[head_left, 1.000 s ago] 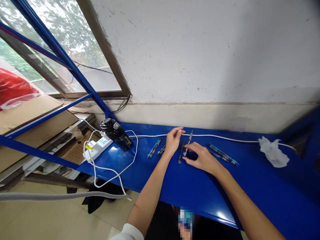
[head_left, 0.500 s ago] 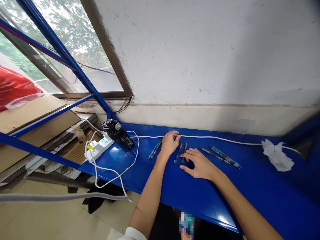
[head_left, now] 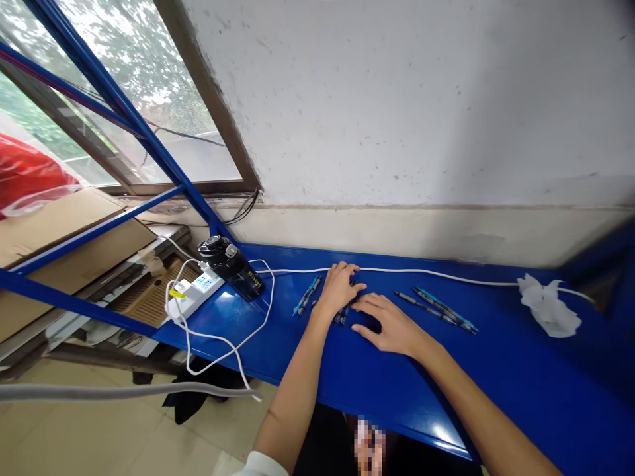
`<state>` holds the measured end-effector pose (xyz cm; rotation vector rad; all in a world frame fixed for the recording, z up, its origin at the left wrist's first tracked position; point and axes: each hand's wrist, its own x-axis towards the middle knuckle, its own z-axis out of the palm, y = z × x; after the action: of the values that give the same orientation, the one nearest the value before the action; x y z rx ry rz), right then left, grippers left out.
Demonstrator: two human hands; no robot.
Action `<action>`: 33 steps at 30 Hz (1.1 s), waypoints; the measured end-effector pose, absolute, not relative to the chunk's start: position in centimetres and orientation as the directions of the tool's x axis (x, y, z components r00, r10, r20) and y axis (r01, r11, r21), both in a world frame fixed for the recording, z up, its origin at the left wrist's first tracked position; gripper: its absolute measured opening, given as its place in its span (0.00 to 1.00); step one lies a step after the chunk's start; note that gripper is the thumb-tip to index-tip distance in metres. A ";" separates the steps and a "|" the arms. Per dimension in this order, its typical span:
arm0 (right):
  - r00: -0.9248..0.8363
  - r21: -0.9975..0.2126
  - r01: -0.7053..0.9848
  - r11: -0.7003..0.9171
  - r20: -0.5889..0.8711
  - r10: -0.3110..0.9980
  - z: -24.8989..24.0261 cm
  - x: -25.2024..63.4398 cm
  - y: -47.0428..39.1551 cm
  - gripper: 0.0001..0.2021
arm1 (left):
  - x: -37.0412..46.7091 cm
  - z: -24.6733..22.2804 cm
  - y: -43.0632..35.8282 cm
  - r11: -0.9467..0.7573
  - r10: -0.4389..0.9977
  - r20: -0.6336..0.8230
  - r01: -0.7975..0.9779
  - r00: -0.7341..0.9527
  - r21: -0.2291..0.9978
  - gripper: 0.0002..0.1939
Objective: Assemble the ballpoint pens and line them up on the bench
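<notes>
My left hand [head_left: 340,288] rests palm down over the middle of the blue tabletop, its thumb apart from the fingers. Dark pens [head_left: 341,316] lie close together beside and partly under it; how many is hidden. To the right of them is my right hand [head_left: 387,322], thumb and fingers spread, fingertips near or touching the pens. Left of my left wrist are blue-and-dark pens [head_left: 306,296], side by side. Farther right, a grey-black pen [head_left: 421,304] meets blue-trimmed pens [head_left: 446,311] at a slant.
A black bottle [head_left: 231,268] leans by a white power strip [head_left: 193,295] at the left, with a looped white cable [head_left: 270,311]. The cable runs along the wall to a crumpled white tissue [head_left: 548,307]. A blue metal frame [head_left: 163,158] rises at the left.
The dark middle pens have shifted left and closer together, against my left hand. My right hand has moved slightly left. The outer pens lie as before.
</notes>
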<state>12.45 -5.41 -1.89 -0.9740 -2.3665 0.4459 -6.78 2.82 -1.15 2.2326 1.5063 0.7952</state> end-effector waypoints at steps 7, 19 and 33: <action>-0.415 -0.267 0.801 0.536 0.399 0.818 -1.1 19.5 -2.5 0.07 | -6.9 -0.9 3.0 -0.413 0.911 0.288 0.695 0.296 0.589 0.17; -0.200 -0.425 0.785 0.451 0.516 0.833 -1.7 19.6 -2.5 0.09 | -3.1 -0.4 1.5 -0.515 0.847 0.530 0.299 0.037 0.803 0.09; -0.014 -0.603 0.663 0.445 0.584 0.812 -1.7 17.2 -3.7 0.18 | -0.9 0.1 -0.2 -0.233 0.951 0.270 -0.225 0.149 0.946 0.21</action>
<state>17.24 -3.74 -1.73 -1.2763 -1.7330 0.1937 -0.95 -0.22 0.08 1.3130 0.7932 1.3453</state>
